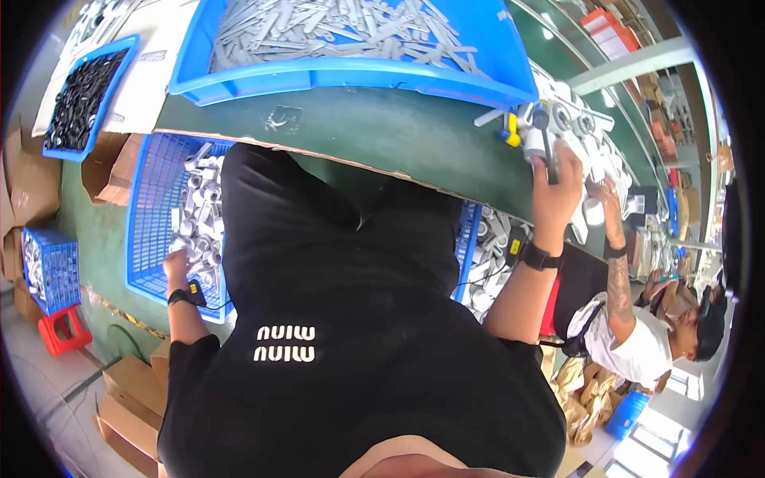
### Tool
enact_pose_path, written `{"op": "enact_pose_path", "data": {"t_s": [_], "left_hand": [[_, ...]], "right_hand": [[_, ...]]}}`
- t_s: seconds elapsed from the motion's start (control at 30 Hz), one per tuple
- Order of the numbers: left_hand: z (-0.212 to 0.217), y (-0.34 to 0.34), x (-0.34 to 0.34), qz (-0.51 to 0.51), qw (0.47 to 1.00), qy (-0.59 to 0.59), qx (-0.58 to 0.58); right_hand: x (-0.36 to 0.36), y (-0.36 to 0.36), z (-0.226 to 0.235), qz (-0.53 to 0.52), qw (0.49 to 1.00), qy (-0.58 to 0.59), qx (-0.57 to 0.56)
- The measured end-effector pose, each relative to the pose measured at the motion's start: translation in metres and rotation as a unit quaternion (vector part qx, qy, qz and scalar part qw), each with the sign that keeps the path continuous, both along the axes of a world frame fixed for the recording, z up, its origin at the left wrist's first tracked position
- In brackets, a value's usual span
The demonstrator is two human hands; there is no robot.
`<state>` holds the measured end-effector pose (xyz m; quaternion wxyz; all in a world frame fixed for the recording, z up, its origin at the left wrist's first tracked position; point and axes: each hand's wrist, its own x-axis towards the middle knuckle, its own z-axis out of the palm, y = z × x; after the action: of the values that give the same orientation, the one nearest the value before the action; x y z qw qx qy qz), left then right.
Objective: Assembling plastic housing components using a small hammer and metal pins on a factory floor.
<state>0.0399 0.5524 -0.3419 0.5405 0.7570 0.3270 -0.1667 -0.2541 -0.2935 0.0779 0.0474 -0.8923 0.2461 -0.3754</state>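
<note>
Our right hand is closed round a dark-grey, round-headed rod, long axis pointing away from us, right of the green counter; well apart, our left hand is at white plastic parts, grip unclear.

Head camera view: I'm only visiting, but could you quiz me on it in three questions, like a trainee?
1. True or false: the large blue rectangular plastic tray holds round red lids.
2. Which is nearer the red plastic stool: the wearer's bare left hand or bare right hand?
3. Fill in: the small blue rectangular plastic tray at far left holds ____-coloured parts.

Key: 1. False; it holds flat grey strips. 2. Left hand. 3. Black.
</note>
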Motion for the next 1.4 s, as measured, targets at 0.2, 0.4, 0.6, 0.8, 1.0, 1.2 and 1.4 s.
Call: {"op": "enact_pose_path", "data": {"t_s": [0.2,0.4,0.6,0.8,1.0,1.2,1.4], "left_hand": [[0.019,-0.064,-0.002,-0.190,0.974,-0.068,0.105],[0.168,-0.204,0.026,-0.350,0.874,-0.284,0.183],[0.323,-0.308,-0.004,-0.510,0.784,-0.350,0.042],[0.439,-0.394,-0.021,-0.574,0.662,-0.472,-0.098],[0.467,-0.486,0.053,-0.475,0.556,-0.667,0.143],[0.444,-0.566,0.130,-0.617,0.496,-0.497,0.356],[0.444,-0.599,0.145,-0.654,0.419,-0.491,0.395]], "right_hand": [[0.073,0.113,-0.011,0.145,0.983,0.014,0.109],[0.074,0.134,-0.020,0.104,0.990,0.004,0.092],[0.029,0.109,-0.019,0.017,0.989,-0.001,0.144],[0.002,0.083,-0.029,-0.016,0.975,0.048,0.218],[0.026,0.086,-0.025,0.091,0.945,0.040,0.312],[0.058,0.094,-0.039,0.227,0.896,-0.012,0.382],[0.044,0.081,-0.022,0.175,0.778,0.033,0.603]]}}
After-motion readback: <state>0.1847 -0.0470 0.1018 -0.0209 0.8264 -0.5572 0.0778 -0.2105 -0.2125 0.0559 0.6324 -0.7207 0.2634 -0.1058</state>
